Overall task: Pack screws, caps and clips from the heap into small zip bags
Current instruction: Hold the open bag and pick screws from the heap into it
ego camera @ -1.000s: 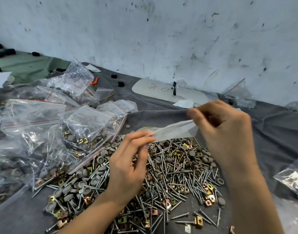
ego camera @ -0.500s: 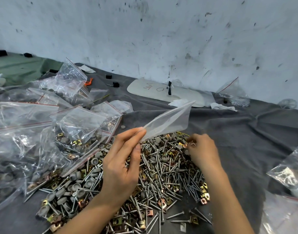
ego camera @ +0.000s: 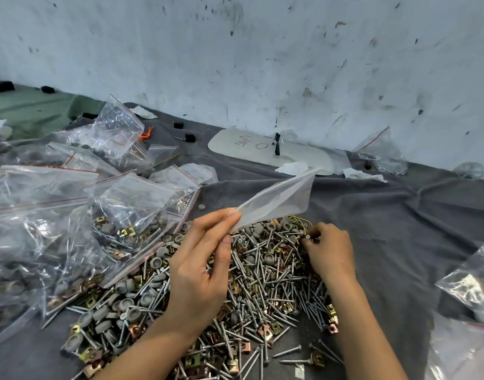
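Note:
A heap of screws, grey caps and brass clips (ego camera: 265, 281) lies on the grey cloth in front of me. My left hand (ego camera: 199, 272) hovers over the heap and pinches one corner of a small clear zip bag (ego camera: 279, 198), which sticks up to the right and looks empty. My right hand (ego camera: 328, 250) is down on the far right part of the heap, its fingertips curled round a screw (ego camera: 308, 237) whose head shows.
Filled and empty zip bags (ego camera: 71, 215) pile up on the left. More bags (ego camera: 471, 286) lie at the right edge. A white plastic plate (ego camera: 262, 152) lies near the stained wall, with another bag (ego camera: 380, 152) beside it. Grey cloth (ego camera: 386, 229) covers the table.
My right hand let go of the bag and dropped to the heap, where it now picks at a screw. My left hand keeps the bag, whose free end tipped upward.

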Tool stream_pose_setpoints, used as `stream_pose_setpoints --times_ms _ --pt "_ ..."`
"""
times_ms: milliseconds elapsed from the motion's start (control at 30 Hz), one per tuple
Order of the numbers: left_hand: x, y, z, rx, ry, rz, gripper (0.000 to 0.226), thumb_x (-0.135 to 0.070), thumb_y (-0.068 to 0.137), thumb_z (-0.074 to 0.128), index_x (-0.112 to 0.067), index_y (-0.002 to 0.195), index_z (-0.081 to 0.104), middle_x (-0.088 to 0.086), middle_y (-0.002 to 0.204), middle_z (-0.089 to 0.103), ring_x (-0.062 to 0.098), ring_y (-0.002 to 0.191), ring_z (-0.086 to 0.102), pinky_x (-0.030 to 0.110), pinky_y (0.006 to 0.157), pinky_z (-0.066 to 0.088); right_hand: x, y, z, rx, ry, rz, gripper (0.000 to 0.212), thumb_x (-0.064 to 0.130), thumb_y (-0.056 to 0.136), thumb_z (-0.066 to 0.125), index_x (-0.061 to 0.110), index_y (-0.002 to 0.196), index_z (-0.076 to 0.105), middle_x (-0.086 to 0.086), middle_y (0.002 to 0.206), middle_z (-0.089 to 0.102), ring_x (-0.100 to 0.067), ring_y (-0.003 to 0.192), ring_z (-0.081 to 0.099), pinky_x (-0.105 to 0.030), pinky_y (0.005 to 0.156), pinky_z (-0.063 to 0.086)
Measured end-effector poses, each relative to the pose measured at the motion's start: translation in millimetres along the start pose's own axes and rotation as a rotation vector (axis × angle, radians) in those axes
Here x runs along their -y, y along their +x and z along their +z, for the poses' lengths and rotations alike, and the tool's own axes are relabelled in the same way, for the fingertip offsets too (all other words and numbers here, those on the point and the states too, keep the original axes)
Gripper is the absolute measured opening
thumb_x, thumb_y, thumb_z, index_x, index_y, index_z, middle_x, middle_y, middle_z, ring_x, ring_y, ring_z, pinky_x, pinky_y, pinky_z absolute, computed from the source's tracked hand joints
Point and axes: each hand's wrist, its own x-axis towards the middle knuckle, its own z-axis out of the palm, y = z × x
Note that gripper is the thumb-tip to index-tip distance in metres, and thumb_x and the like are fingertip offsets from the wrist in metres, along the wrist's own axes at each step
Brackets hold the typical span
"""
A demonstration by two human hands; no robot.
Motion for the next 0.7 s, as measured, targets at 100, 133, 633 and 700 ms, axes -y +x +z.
stream_pose_setpoints --times_ms 100,133,633,700 --pt "1 -1 0 -0.004 -0.003 0.007 0.029 -0.004 0.092 0.049 0.007 0.114 0.064 0.006 0.114 0.061 0.002 0.114 0.054 0.016 0.101 0.04 0 2 -8 -0.032 0.187 0.016 0.005 0.014 0.083 0.065 0.016 0.087 0.062 -0.006 0.088 0.066 -0.02 0.082 0.058 -0.031 0.068 0.046" --pt "2 -1 0 -0.004 -0.007 0.008 0.029 -0.004 0.092 0.049 0.006 0.115 0.063 0.006 0.115 0.061 0.003 0.115 0.055 0.016 0.101 0.04 0 2 -11 -0.041 0.225 0.007 0.006 0.013 0.082 0.066 0.017 0.083 0.061 -0.003 0.083 0.066 -0.015 0.073 0.058 -0.028 0.063 0.044" --pt "4 -2 0 -0.004 -0.021 0.028 0.028 -0.005 0.093 0.049 -0.001 0.118 0.062 0.001 0.118 0.06 0.005 0.115 0.056 0.019 0.1 0.042 14 -11 -66 0.132 0.795 -0.308 0.029 0.0 0.08 0.067 0.029 0.085 0.073 0.004 0.084 0.074 -0.006 0.077 0.068 -0.015 0.064 0.05" --pt "4 -2 0 -0.003 -0.021 0.027 0.028 -0.004 0.093 0.049 -0.001 0.117 0.062 0.002 0.117 0.06 0.005 0.115 0.056 0.019 0.101 0.041 18 -14 -73 0.166 0.835 -0.348 0.027 0.001 0.08 0.068 0.026 0.086 0.074 0.0 0.084 0.075 -0.008 0.076 0.068 -0.016 0.066 0.052"
